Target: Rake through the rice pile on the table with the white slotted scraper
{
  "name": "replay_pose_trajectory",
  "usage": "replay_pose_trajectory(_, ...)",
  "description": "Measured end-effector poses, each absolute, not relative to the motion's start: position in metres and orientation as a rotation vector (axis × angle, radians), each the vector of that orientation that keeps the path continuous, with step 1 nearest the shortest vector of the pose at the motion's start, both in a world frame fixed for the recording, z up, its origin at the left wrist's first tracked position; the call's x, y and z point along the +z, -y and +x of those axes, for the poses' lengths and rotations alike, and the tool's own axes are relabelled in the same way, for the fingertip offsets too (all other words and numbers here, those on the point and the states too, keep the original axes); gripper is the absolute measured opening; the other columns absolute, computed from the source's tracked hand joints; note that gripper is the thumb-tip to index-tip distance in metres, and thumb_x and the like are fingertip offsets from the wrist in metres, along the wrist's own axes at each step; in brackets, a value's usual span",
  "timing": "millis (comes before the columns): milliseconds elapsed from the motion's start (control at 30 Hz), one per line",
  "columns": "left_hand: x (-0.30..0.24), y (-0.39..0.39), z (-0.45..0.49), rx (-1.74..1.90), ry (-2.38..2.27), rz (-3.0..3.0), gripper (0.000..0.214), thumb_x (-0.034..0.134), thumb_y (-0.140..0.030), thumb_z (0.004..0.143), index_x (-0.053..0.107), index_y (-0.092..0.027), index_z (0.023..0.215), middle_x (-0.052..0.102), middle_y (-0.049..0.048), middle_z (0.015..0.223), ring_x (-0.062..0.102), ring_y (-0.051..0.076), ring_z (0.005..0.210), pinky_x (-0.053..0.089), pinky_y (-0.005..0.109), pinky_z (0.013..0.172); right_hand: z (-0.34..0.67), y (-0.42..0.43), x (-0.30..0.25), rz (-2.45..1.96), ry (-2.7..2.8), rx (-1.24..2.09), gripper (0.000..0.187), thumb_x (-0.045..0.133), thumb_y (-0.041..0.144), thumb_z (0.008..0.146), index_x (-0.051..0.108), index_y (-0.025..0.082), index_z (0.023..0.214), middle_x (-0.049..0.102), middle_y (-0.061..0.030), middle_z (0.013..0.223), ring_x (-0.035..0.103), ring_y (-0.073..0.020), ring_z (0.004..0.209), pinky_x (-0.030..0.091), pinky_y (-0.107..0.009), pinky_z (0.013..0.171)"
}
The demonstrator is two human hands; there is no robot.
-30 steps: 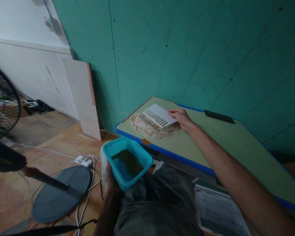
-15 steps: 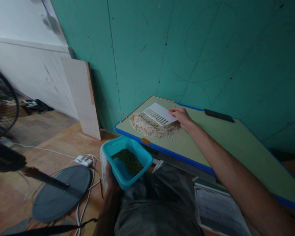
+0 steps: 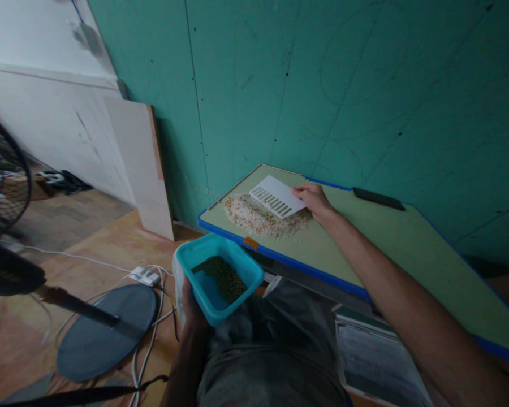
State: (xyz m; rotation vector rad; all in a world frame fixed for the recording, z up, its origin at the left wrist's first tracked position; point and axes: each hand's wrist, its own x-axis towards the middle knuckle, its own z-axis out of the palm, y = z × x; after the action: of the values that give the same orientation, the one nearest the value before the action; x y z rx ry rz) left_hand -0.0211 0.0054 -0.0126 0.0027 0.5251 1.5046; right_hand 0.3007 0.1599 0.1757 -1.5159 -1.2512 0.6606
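In the head view, I observe the right hand [image 3: 316, 202] gripping a white slotted plate [image 3: 280, 195] at the mixed grain pile [image 3: 252, 219] on the table [image 3: 392, 234]. The left hand [image 3: 194, 310] supports a turquoise container [image 3: 215, 314] of dark green granules [image 3: 227, 278], adjacent to the table's blue edge.

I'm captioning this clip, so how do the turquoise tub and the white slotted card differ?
The turquoise tub is deep and walled; the white slotted card is thin and flat.
The tub contains dark green grains; the card is at a pale-and-yellow pile.
The left hand holds the tub; the right hand pinches the card.
Shared: each is held by one hand.
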Motion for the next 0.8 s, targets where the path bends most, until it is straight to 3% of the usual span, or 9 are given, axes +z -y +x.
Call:
replay_pose_trajectory(233,-0.0151,-0.0064,-0.0229,1.465,-0.489,0.036,0.046,0.047,-0.054,0.103,0.080,-0.022,0.108,0.083,0.0088,0.109,0.070,0.033,0.121,0.049,0.049,0.111,0.3003,-0.1586,0.1770,-1.520,1.272,0.639,0.014,0.069,0.019,0.079,0.078,0.012,0.087,0.078,-0.0067,0.083,0.069,-0.0183,0.075,0.051,-0.028,0.070)
replay_pose_trajectory(800,-0.0126,-0.0072,-0.0227,1.484,-0.464,0.055,0.047,0.047,-0.055,0.104,0.080,-0.023,0.110,0.084,0.0067,0.105,0.073,0.032,0.115,0.051,0.049,0.110,0.3008,-0.1587,0.1776,-1.536,1.277,0.589,0.017,0.069,0.020,0.077,0.079,0.011,0.088,0.077,-0.0064,0.082,0.069,-0.0191,0.074,0.050,-0.028,0.068)
